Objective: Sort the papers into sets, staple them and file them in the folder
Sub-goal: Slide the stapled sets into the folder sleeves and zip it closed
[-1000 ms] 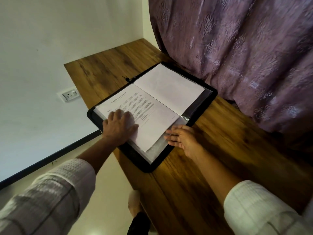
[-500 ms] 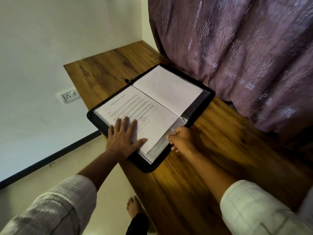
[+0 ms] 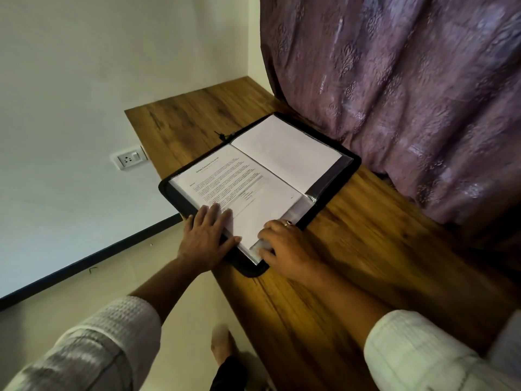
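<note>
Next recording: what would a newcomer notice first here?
An open black folder lies on the wooden table, a printed page on its left half. The left hand presses flat on that page while the right hand grips the clear sleeve at the near corner. A purple curtain fills the right.

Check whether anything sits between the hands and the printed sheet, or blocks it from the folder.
Nothing visible. The left hand rests flat on the printed sheet, the right hand pinches the near corner of the clear sleeve beside it. The sheet already lies in the open black folder; whether inside the sleeve, I cannot tell.
</note>
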